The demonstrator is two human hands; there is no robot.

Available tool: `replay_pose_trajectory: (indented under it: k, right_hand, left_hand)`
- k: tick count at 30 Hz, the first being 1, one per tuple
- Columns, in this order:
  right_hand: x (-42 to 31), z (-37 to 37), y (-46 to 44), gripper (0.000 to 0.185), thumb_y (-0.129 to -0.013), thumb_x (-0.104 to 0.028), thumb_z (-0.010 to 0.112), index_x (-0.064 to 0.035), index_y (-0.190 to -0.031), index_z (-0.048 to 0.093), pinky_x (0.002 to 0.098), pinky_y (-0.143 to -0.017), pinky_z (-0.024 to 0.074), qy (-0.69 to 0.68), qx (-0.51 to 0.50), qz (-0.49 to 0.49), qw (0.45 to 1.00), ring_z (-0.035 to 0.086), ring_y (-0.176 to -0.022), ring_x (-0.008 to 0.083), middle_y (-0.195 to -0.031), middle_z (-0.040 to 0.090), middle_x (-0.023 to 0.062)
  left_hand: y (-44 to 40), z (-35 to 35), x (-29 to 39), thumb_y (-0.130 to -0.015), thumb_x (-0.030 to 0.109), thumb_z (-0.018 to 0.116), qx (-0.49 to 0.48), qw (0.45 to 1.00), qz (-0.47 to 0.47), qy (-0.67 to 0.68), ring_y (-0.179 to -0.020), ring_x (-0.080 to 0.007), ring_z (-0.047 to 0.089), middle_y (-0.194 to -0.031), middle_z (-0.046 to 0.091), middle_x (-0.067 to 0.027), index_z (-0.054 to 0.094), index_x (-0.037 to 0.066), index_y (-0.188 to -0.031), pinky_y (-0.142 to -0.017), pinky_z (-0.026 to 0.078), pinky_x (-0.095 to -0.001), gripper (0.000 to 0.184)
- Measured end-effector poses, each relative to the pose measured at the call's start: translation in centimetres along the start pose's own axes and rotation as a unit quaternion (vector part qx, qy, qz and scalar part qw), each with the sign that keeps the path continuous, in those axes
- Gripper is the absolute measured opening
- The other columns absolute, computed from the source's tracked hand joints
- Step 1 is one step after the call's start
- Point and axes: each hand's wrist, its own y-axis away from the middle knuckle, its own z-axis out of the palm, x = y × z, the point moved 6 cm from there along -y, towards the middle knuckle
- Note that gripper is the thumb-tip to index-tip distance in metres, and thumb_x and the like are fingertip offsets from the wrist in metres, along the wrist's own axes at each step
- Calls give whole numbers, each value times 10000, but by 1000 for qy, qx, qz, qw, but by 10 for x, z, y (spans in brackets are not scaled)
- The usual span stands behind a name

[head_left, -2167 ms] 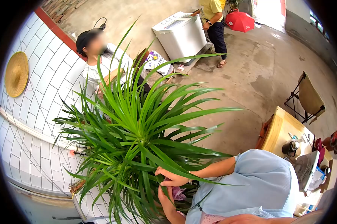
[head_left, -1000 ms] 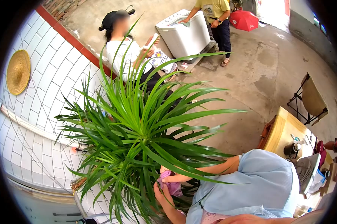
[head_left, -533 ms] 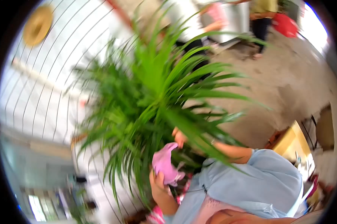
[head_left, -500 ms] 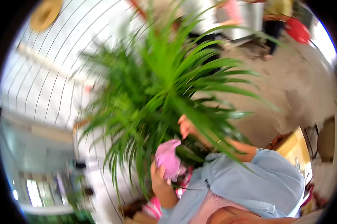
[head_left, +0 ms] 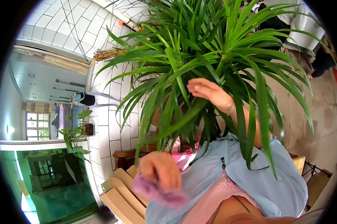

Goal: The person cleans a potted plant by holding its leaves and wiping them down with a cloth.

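My left hand [head_left: 161, 170] is closed around a crumpled purple cloth [head_left: 159, 192], low in front of my blue jacket [head_left: 247, 158]; both are motion-blurred. My right hand [head_left: 210, 93], with a bracelet at its wrist, is raised among the long green leaves of a big plant [head_left: 222, 58]. Its fingers are stretched out beside the leaves, and no object shows in them. One blurred leaf passes just below that hand. The base of the plant is hidden behind its leaves.
Cardboard pieces [head_left: 125, 192] stand at lower left by a wooden armrest [head_left: 125, 158]. A small potted plant [head_left: 88, 130] is by the window on the left. A folding chair [head_left: 317, 184] is at lower right, and a white machine [head_left: 306, 31] at upper right.
The view has swung left and down. My left hand has carried the cloth away from the leaves toward my body. My right hand has parted from the cloth and its fingers have straightened.
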Motion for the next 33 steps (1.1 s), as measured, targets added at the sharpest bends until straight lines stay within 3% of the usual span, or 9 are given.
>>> replay_pose_trajectory:
  k: [3, 6, 10, 14, 19, 22, 23, 30, 33]
  right_hand:
    - [33, -7, -3, 574, -945, -404, 518, -29, -1360, 391, 432, -1031, 376, 27, 39, 155, 987, 445, -1249, 230, -1309, 477, 126]
    - [41, -9, -13, 661, -927, -454, 527, -45, -1406, 326, 475, -1041, 355, -30, 67, 156, 985, 386, -1298, 252, -1385, 398, 148]
    - [20, -10, -40, 765, -860, -516, 604, -77, -1411, 304, 530, -1051, 319, -265, 35, 56, 962, 304, -1350, 273, -1434, 320, 150]
    - [22, -20, -71, 631, -856, -442, 637, -73, -1317, 415, 536, -1033, 335, -317, 120, 54, 939, 339, -1314, 256, -1391, 381, 135]
    - [25, -36, -53, 185, -879, -146, 537, -44, -1025, 585, 421, -921, 432, -275, 135, 0, 952, 573, -921, 220, -985, 623, 77]
    - [26, -33, -21, 185, -902, -167, 519, -49, -1031, 581, 398, -900, 441, -305, 232, 39, 923, 575, -912, 207, -996, 619, 75]
    - [30, -34, -13, 195, -929, -216, 511, -58, -1019, 580, 354, -852, 447, -289, 275, 51, 915, 575, -860, 187, -932, 622, 54]
    - [16, -37, 5, 212, -925, -299, 575, -94, -956, 528, 249, -650, 374, -225, 233, 51, 945, 453, -677, 98, -731, 494, -17]
    - [8, -39, 10, 229, -907, -227, 600, -56, -1042, 528, 280, -774, 446, -215, 209, 55, 952, 551, -810, 144, -813, 568, 32]
  left_hand:
    - [-1, 9, 31, -910, 66, 517, -282, 953, 69, 85, -702, -355, 630, -932, 611, -294, 558, -22, -708, -621, 542, -415, 224]
    - [1, -18, 29, -918, 100, 480, -209, 969, 39, 125, -712, -380, 632, -979, 607, -294, 572, -15, -702, -623, 552, -441, 262]
    - [7, -86, -3, -920, 144, 454, 331, 931, 121, -90, -899, -308, 634, -1127, 584, -216, 531, -47, -1114, -786, 540, -380, 284]
    - [36, -167, -33, -951, 225, 501, 451, 859, -189, -150, -1010, -236, 613, -1153, 590, -144, 446, -57, -1274, -869, 502, -363, 432]
    - [15, -199, -41, -945, 201, 527, 461, 883, -77, -43, -1079, -259, 595, -1198, 585, -148, 490, -27, -1250, -916, 495, -412, 383]
    - [-1, -187, -36, -960, 206, 487, 425, 887, -80, -162, -1119, -281, 574, -1227, 571, -155, 478, -25, -1268, -956, 476, -440, 386]
    - [2, -197, -51, -971, 223, 451, 479, 866, -97, 105, -1141, -298, 558, -1236, 565, -168, 470, -31, -1277, -980, 454, -467, 398]
    - [-15, -223, -57, -986, 265, 426, 449, 882, -143, 10, -1135, -291, 560, -1250, 563, -144, 481, 10, -1284, -977, 448, -469, 396]
    - [-40, -248, -59, -970, 295, 438, 378, 917, -126, -10, -1049, -255, 590, -1188, 580, -140, 500, 21, -1247, -940, 467, -430, 394]
